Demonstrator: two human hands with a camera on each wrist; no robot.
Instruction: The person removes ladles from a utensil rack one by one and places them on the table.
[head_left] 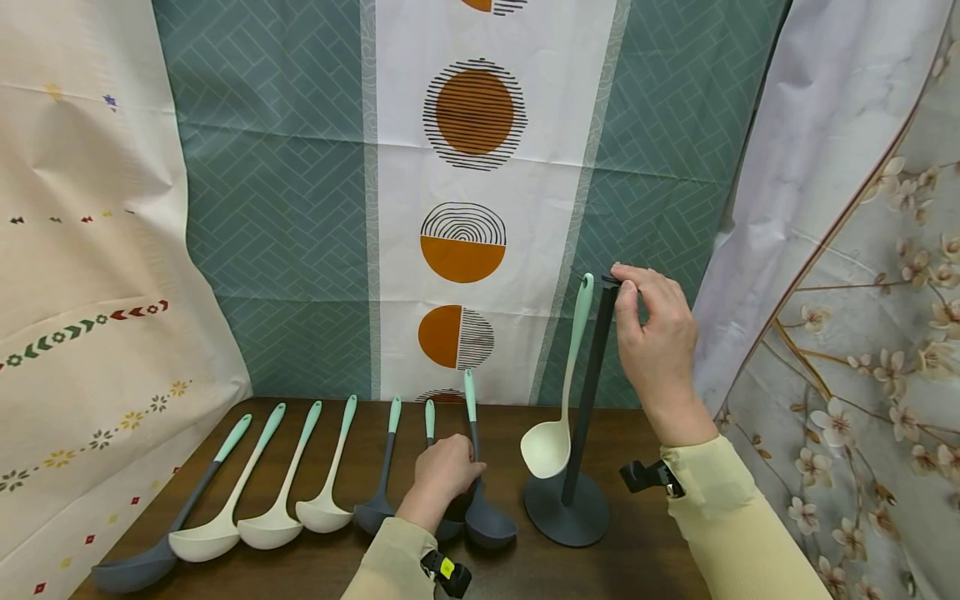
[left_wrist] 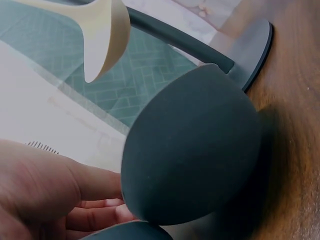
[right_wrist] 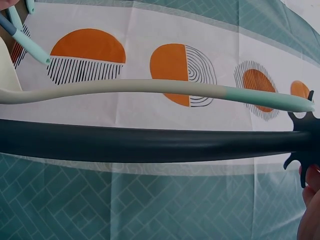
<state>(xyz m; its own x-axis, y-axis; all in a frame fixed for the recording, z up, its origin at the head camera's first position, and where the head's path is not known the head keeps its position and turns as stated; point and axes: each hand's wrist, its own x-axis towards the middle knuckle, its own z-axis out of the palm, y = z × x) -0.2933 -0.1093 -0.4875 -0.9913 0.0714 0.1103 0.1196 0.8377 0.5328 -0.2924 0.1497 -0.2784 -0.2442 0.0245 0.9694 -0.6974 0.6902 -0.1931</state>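
Observation:
My left hand [head_left: 444,473] grips a dark grey ladle [head_left: 491,523] by its shaft, the mint handle rising above the fingers. In the left wrist view the bowl of this grey ladle [left_wrist: 192,145] is close beside the fingers [left_wrist: 97,185], tilted over the wooden surface. My right hand [head_left: 660,346] pinches the top of a black utensil stand [head_left: 595,375] between fingers and thumb. From one of its hooks [right_wrist: 300,120] a cream ladle [head_left: 546,450] with a mint handle hangs, bowl down. Another grey ladle [head_left: 430,417] lies partly hidden behind my left hand.
Left of my left hand several ladles lie in a row: a grey one [head_left: 378,508], cream ones [head_left: 325,515] and a grey one [head_left: 138,568] at the far left. The stand's round base [head_left: 566,529] rests on the wooden table [head_left: 645,542]. Patterned cloths hang behind and at both sides.

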